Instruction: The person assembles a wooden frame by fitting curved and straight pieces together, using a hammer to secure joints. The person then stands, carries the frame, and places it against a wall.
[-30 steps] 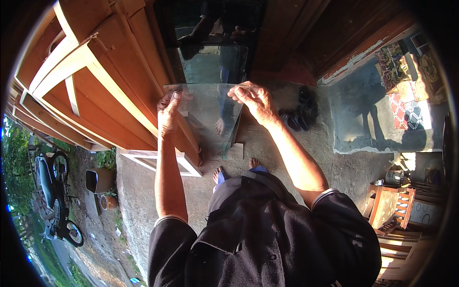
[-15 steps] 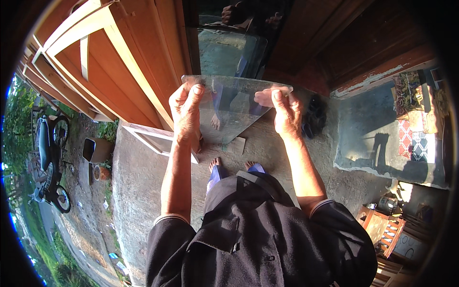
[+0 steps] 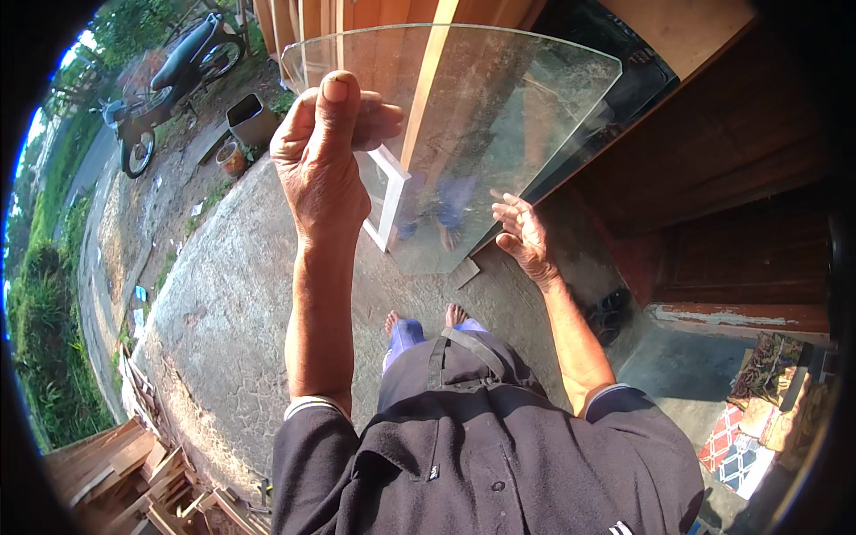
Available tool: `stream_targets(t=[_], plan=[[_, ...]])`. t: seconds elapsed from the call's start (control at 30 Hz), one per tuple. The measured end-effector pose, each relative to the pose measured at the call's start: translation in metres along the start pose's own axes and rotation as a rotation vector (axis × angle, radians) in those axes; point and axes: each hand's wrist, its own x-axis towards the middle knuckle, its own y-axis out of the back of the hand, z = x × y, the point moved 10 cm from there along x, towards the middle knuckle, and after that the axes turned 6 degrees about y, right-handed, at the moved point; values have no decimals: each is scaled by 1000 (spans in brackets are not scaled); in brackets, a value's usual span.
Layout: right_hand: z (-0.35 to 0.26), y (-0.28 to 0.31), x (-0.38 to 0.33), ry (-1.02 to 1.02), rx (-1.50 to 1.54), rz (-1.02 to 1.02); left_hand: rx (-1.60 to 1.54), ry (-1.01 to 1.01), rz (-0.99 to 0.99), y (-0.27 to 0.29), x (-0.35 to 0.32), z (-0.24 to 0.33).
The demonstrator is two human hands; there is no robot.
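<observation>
A clear glass pane (image 3: pixel 499 107) with a curved far edge and a narrower near end is held up in front of me. My left hand (image 3: pixel 323 160) is closed on its left side, thumb over the near face and fingers showing behind the glass. By the pane's lower right edge is my right hand (image 3: pixel 526 239), its fingers spread and not gripping. Whether its fingertips touch the glass I cannot tell. Through the pane, wooden boards and part of a white-edged frame (image 3: pixel 390 192) show.
Tall wooden boards (image 3: pixel 379 13) and a dark glossy panel (image 3: pixel 646 67) stand beyond the glass. My bare feet (image 3: pixel 456 316) are on the concrete floor (image 3: pixel 223 294). Dark footwear (image 3: pixel 608 314) lies at right, wood offcuts (image 3: pixel 125 464) at lower left. A motorcycle (image 3: pixel 174 80) is parked far left.
The pane has swung upright and now shows larger. My left hand has risen with it; my right hand has let go and lowered. The view has turned toward the left.
</observation>
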Motion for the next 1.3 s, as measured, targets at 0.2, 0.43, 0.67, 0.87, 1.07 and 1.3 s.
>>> stream_targets(t=[0.2, 0.43, 0.67, 0.87, 1.07, 1.3], plan=[[110, -121, -42, -160, 2, -354, 129, -134, 254, 107, -52, 120], [127, -299, -78, -211, 2, -673, 81, -273, 525, 265, -194, 263], [98, -528, -176, 45, -179, -1100, 167, -442, 964, 440, -427, 410], [27, -692, -281, 205, -82, -1361, 153, -610, 1427, 538, -661, 508], [-32, -849, -402, 375, -67, -1585, -6, -820, 1798, 600, -884, 547], [-55, -1025, -570, 537, -130, -1830, -118, -1065, 1893, 664, -1111, 554]])
